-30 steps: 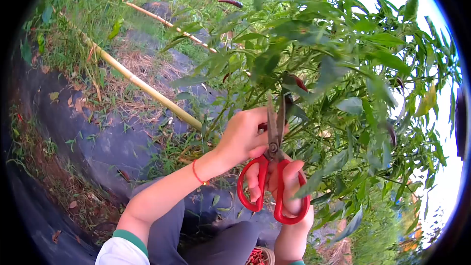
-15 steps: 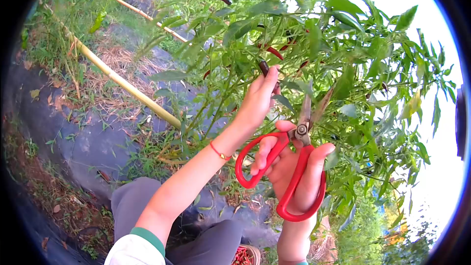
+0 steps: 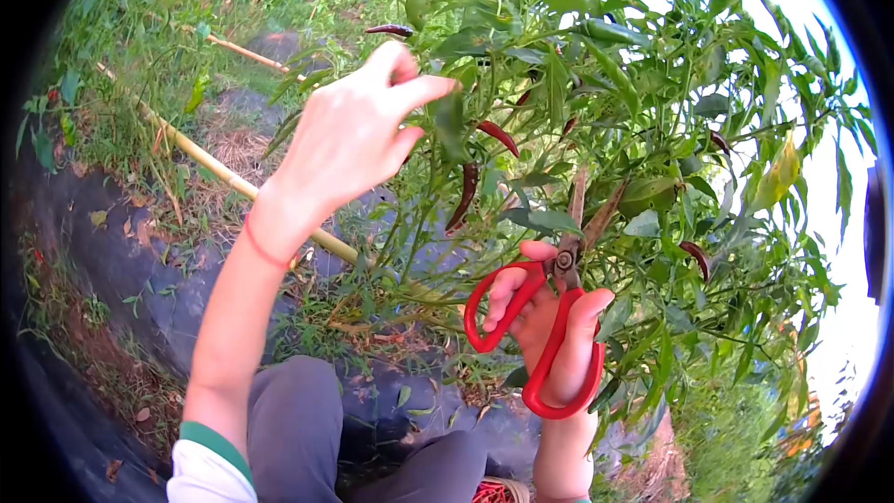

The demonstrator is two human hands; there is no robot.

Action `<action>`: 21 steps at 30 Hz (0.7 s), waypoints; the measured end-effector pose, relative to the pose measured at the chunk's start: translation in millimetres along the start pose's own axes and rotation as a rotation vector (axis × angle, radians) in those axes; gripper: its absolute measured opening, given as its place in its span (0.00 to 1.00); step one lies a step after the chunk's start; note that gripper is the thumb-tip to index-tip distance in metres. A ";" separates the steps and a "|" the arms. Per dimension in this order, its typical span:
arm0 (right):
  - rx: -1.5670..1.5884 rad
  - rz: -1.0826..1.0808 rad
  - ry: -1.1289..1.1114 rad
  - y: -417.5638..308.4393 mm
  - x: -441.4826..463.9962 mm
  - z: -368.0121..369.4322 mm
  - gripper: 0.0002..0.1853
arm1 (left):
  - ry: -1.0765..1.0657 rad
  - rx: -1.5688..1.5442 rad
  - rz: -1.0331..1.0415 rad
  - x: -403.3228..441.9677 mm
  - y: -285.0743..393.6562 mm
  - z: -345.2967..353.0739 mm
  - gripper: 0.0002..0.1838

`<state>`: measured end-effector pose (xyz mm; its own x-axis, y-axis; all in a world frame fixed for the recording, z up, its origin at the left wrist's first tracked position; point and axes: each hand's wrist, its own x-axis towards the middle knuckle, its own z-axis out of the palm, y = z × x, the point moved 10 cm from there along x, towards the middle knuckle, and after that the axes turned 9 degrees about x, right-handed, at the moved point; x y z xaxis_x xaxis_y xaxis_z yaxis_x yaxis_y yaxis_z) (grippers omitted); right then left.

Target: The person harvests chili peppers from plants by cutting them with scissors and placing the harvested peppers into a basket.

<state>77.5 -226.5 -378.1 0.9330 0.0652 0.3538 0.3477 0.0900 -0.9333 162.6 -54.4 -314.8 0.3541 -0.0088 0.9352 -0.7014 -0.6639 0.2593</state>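
Note:
My left hand is raised at the left side of a chili plant, fingers bent but apart, with nothing seen in them. Just above it is a dark chili. To its right hang a red chili and a long dark brown chili. Red-handled scissors are in my right hand, which has fingers and thumb through the loops. Their blades stand slightly apart, pointing up among the leaves. More dark red chilies, such as one chili at the right, hang on the plant.
A bamboo pole lies slanting at the left, with a thinner pole beyond it. Dark ground sheeting with weeds and dry straw covers the soil. A basket of red chilies sits at the bottom beside my knee.
My left hand has let go of the dark brown chili and moved up and left. The scissors stay in my right hand, nearly in place. The view has shifted slightly.

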 end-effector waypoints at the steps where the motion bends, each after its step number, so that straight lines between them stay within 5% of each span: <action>1: 0.002 0.000 0.003 0.1 -0.8 0.3 0.39 | -0.001 0.026 0.161 6.7 13.9 7.6 0.13; 2: 0.003 0.001 0.005 0.3 -1.7 0.5 0.39 | -0.001 0.050 0.322 8.3 27.9 15.4 0.12; 7: -0.094 -0.009 -0.005 3.6 1.3 6.9 0.40 | 0.032 0.012 0.479 11.8 47.7 26.7 0.07; 10: -0.129 0.004 -0.043 5.7 7.0 15.7 0.40 | -0.003 0.046 0.393 10.6 37.9 23.6 0.07; 15: 0.073 -0.032 -0.051 6.6 21.9 22.1 0.31 | 0.232 -0.070 0.036 -9.9 -29.9 10.0 0.09; 18: 0.069 -0.029 -0.032 7.4 22.8 19.9 0.30 | -0.067 0.047 -0.344 -27.6 -84.0 22.7 0.14; 21: -0.140 -0.036 -0.036 5.7 19.7 21.7 0.38 | -0.054 -0.669 -0.753 -72.2 -124.6 40.6 0.13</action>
<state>95.9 -203.1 -375.1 0.9167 0.0998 0.3868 0.3926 -0.0465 -0.9185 249.5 -1.4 -424.4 0.8641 0.1946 0.4642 -0.4807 0.0454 0.8757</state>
